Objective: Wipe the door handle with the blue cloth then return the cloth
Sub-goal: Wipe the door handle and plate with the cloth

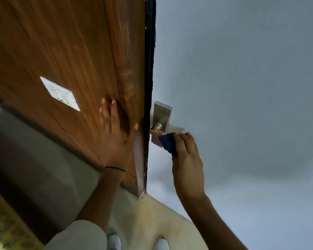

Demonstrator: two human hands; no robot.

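From the head view we saw one wooden door (pixel 67 51) with a dark edge strip (pixel 149 60), and beside it a pale grey-blue panel (pixel 242 78) carrying one metal door handle (pixel 158 126) on a rectangular metal plate (pixel 162 112). We counted two screws at the top of that plate. One white rectangular label (pixel 60 93) sat on the wood; whatever was printed on it was too blurred for us to read, and we found no other writing or brand.

Our left hand (pixel 116 136) lay flat against the wood, fingers (pixel 106 112) spread and the thumb angled toward the dark edge. One thin black band (pixel 115 168) circled that wrist, and a pale sleeve (pixel 79 235) covered the arm lower down.

Our right hand (pixel 187 156) held one blue cloth (pixel 167 142), the fingers (pixel 183 139) curled and pinching it. The cloth was pressed against the lower part of the plate, just below the handle's neck and touching the handle's lever end.

Below lay a beige floor (pixel 152 213), and we counted two light shoe tips (pixel 161 243) at the bottom edge. A yellow patterned rug (pixel 5 224) showed at the lower left.
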